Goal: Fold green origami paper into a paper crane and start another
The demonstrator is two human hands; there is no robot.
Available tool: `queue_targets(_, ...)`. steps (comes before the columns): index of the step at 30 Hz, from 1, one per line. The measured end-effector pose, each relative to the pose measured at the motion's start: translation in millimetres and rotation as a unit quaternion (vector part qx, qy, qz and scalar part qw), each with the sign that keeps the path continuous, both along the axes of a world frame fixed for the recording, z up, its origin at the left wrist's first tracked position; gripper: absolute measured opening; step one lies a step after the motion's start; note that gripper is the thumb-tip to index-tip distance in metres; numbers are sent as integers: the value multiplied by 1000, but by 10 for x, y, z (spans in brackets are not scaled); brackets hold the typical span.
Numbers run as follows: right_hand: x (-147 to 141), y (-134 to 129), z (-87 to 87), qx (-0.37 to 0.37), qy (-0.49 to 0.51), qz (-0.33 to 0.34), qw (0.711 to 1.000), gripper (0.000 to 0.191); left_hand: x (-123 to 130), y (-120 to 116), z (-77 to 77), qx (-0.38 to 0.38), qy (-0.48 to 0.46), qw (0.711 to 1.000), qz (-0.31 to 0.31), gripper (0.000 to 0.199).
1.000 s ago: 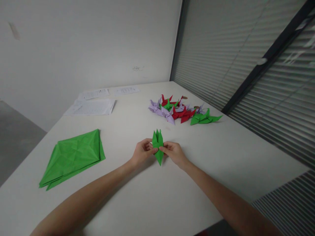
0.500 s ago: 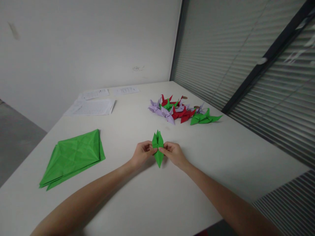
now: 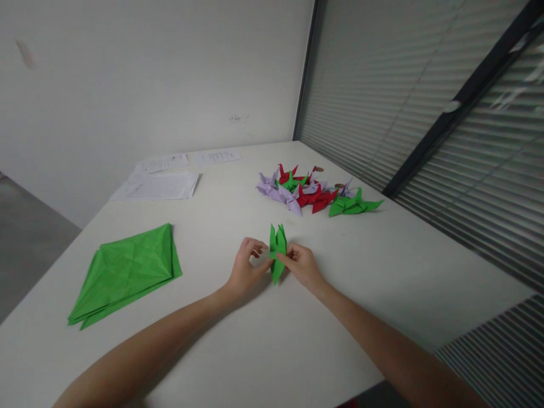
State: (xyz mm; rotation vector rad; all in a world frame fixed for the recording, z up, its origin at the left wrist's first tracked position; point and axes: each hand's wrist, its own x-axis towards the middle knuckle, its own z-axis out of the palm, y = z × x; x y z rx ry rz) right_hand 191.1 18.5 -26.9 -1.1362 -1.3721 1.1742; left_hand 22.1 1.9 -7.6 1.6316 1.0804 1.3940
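Observation:
A small folded green paper piece (image 3: 278, 243) is held upright over the middle of the table, two narrow points upward and one point downward. My right hand (image 3: 300, 263) pinches its right edge between thumb and fingers. On the other side, my left hand (image 3: 250, 265) has its thumb tip at the paper's left edge, while its fingers are curled and apart from the thumb, with a gap between them. Beyond the hands lies a group of folded paper figures in purple (image 3: 289, 198), red (image 3: 317, 197) and green (image 3: 356, 204).
A stack of creased green paper (image 3: 127, 266) lies on the white table (image 3: 229, 357) at the left. Printed white sheets (image 3: 161, 186) are at the back left. A wall stands behind, and a window with blinds (image 3: 382, 85) runs along the right side.
My left hand's fingers have come off the paper and spread from the thumb. The folded green piece has turned and shifted slightly right, still in my right hand.

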Motion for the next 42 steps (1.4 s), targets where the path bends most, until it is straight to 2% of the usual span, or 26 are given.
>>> queue_targets(1,1,-4,10,7,-7,-9,1000,43,5,-21,12,27,30,999,-12,16)
queue_targets(3,-4,-27,42,21,-15,-6,1000,39,18,-60,36,34,57,996,-55,8)
queue_targets(5,-19,-67,88,45,-19,15,999,31,31,-85,53,5,44,996,-78,14)
queue_targets(9,-50,-153,179,135,-59,58,987,12,40,-67,46,-48,-22,995,-83,26)
queue_targets(12,-46,-158,191,171,-86,44,980,7,39,-17,28,-83,-102,988,-75,38)
queue_targets(16,-16,-82,127,116,11,7,993,27,40,16,35,-147,-187,968,-80,54)
queue_targets(20,5,-26,84,76,71,13,995,38,42,-2,60,-184,-215,955,-86,53)
queue_targets(27,15,-40,101,51,59,12,997,35,37,-27,72,-216,-244,940,-101,42)
queue_targets(33,19,-73,182,56,44,35,997,35,28,-12,80,-270,-227,925,-138,52)
queue_targets(42,37,-48,138,64,24,49,996,42,21,-1,55,-260,-236,922,-161,38)
